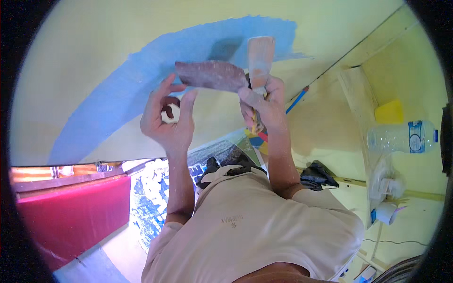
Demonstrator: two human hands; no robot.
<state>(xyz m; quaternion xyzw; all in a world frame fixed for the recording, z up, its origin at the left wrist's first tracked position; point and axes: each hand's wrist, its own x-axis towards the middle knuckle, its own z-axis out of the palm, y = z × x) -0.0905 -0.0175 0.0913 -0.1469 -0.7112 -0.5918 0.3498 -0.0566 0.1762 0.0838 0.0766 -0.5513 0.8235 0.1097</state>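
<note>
A dusty purple-brown piece of sandpaper is held up in front of the wall, slightly curled along its top edge. My right hand pinches its right end under the thumb. The same hand grips a putty knife, its pale, smeared blade pointing up and its handle mostly hidden by the fingers. Beside the sheet's left end is my left hand, fingers curved and spread, thumb apart. It seems not to grip the sheet; whether a fingertip touches it I cannot tell.
A broad blue painted arc curves over the pale yellow wall. To the right are a blue pencil-like stick, a yellow cup, a plastic bottle and a black bag. A red panel stands lower left.
</note>
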